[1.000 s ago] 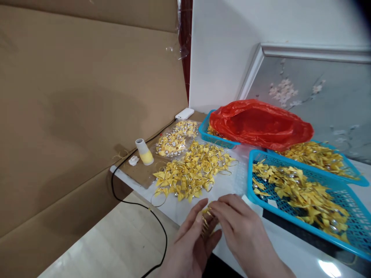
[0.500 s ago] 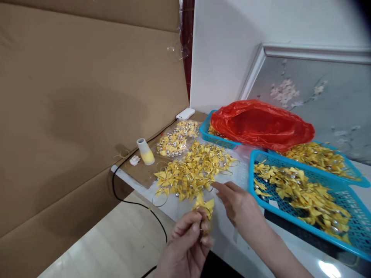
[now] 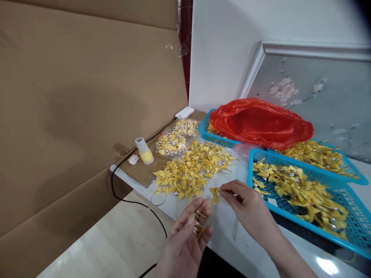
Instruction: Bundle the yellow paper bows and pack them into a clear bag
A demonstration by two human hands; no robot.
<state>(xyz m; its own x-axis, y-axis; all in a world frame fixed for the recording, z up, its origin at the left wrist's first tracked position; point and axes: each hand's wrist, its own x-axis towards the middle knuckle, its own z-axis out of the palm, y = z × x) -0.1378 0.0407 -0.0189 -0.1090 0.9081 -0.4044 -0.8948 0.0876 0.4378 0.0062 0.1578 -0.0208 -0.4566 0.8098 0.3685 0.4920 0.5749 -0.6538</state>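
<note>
Fingers (image 3: 224, 190) of right hand (image 3: 249, 210) now pinching one yellow bow (image 3: 215, 194), freshly lifted just near the loose bow pile (image 3: 191, 172). Left hand (image 3: 188, 239) opened flatter, gold rings (image 3: 198, 226) bunched across its fingers, below pile.

A white table (image 3: 255, 247) stood against a cardboard wall. On its far left end lay a brown cardboard sheet (image 3: 142, 172) carrying a small white and yellow bottle (image 3: 144, 151) and a clear bag of yellow bows (image 3: 174, 139). A loose pile of yellow ribbon bows (image 3: 191, 172) lay on the tabletop beside it. Three blue plastic baskets sat on the table: a near basket (image 3: 307, 200) and a second behind it (image 3: 348, 170), both holding bows, and a far basket (image 3: 207, 133) with a red plastic bag (image 3: 261, 123) on it.
</note>
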